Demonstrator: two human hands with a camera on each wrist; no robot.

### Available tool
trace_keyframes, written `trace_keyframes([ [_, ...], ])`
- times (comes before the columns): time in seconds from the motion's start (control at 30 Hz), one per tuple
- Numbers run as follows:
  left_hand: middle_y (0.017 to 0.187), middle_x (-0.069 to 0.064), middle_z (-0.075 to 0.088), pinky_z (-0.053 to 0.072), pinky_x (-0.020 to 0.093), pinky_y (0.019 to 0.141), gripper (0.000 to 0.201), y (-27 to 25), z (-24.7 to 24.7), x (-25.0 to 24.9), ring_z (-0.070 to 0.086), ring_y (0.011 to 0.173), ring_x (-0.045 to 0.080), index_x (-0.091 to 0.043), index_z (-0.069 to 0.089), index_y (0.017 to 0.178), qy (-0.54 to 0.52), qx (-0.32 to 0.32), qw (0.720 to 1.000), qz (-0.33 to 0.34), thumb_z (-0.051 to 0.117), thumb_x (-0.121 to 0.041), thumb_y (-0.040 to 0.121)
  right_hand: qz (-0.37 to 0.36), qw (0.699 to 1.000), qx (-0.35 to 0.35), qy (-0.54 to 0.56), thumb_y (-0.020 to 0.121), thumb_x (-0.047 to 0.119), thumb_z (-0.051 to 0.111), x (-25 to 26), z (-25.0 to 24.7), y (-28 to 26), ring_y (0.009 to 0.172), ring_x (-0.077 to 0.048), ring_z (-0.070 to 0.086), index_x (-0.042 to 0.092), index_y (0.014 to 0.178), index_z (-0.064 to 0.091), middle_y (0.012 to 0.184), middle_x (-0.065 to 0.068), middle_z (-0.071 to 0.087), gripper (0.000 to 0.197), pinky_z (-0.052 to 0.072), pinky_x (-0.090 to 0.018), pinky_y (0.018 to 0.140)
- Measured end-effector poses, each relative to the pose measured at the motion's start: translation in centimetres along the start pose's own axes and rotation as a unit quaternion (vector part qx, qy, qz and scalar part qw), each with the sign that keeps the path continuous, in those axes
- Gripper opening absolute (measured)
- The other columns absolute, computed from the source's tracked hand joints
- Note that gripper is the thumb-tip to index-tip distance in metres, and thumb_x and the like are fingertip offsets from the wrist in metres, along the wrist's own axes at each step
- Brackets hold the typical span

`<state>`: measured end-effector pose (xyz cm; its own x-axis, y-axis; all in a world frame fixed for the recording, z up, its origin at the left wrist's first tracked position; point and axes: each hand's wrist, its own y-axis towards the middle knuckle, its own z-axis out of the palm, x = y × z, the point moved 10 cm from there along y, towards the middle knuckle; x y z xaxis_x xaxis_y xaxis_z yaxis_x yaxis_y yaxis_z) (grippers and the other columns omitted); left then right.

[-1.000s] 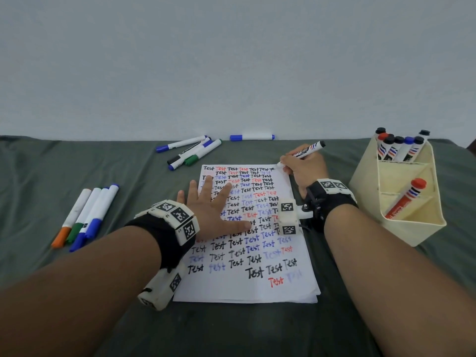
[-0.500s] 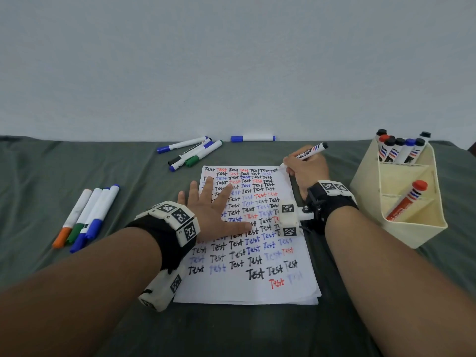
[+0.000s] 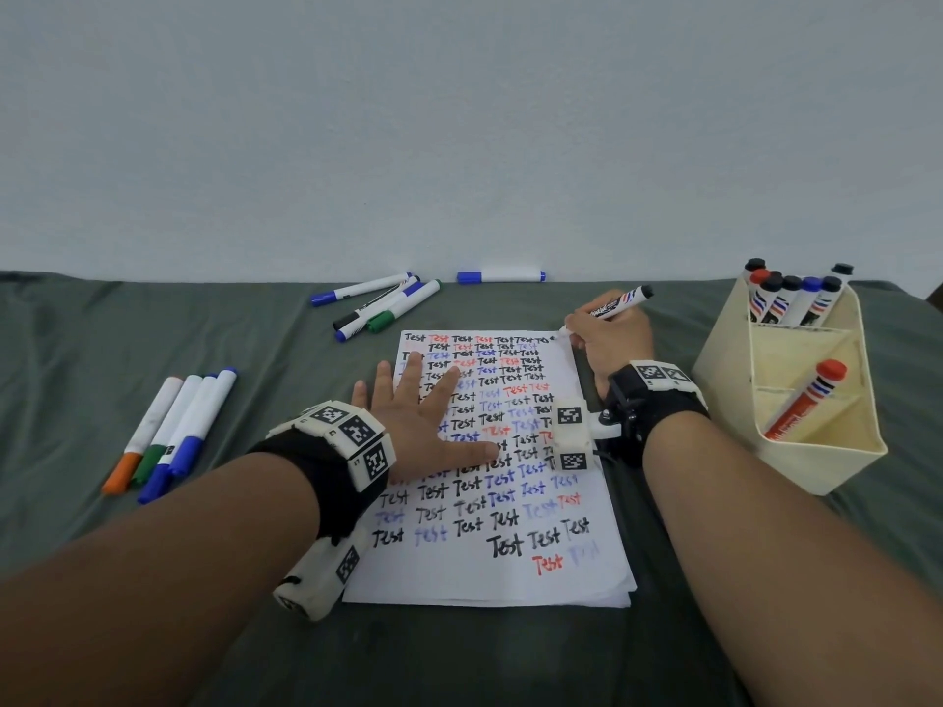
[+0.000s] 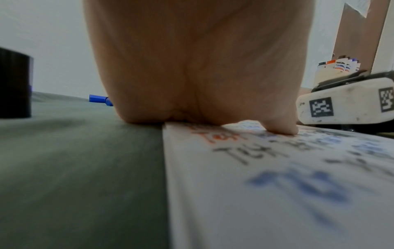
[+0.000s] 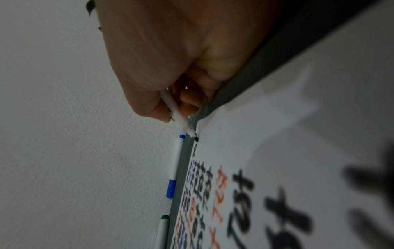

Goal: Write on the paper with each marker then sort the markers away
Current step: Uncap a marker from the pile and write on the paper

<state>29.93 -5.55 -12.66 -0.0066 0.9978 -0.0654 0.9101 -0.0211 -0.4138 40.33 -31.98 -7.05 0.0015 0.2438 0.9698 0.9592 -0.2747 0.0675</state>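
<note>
black-tipped marker point(image 3: 615, 304) pinched in right hand point(image 3: 610, 339) at top-right corner of paper point(image 3: 490, 563), left hand point(image 3: 416, 426) flat pinning it; could run off onto cloth point(image 3: 102, 349).

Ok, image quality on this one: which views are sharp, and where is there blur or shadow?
Head view: evenly lit, sharp, writing on the paper legible. Left wrist view: the near writing is out of focus, the left hand fills the top. Right wrist view: dim, tilted; the marker tip is fairly clear, the near lettering smeared, a soft shadow across the sheet.
</note>
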Motion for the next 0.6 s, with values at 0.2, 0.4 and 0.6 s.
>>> trace_keyframes([
  [0.2,0.162,-0.003,-0.032,-0.009,0.059,0.119,0.131,0.0,0.0,0.0,-0.025,0.149,0.034,-0.053,-0.026,0.145,0.000,0.004,1.000,0.001,0.012,-0.113,0.036,0.003,1.000,0.001,0.019,0.070,0.017,0.068,-0.3,0.0,0.0,0.056,-0.015,0.063,0.033,0.058,0.067,0.058,0.003,0.068,0.020,0.055,-0.039,0.064],
  [0.4,0.162,-0.003,-0.031,-0.009,0.059,0.119,0.131,0.1,0.1,0.0,-0.025,0.150,0.034,-0.054,-0.027,0.145,0.000,0.001,1.000,0.001,0.011,-0.113,0.034,0.010,0.999,-0.006,0.036,0.068,0.015,0.065,-0.7,-0.1,0.3,0.054,-0.015,0.062,0.029,0.062,0.067,0.057,0.002,0.066,0.015,0.054,-0.037,0.059],
  [0.6,0.162,-0.004,-0.030,-0.009,0.059,0.119,0.131,0.4,0.2,0.2,-0.024,0.150,0.033,-0.055,-0.027,0.144,0.000,-0.011,1.000,-0.001,0.009,-0.114,0.032,0.029,0.983,-0.018,0.178,0.072,0.010,0.073,-0.3,-0.5,-0.9,0.052,-0.013,0.059,0.027,0.058,0.074,0.057,0.000,0.066,0.022,0.052,-0.029,0.058],
])
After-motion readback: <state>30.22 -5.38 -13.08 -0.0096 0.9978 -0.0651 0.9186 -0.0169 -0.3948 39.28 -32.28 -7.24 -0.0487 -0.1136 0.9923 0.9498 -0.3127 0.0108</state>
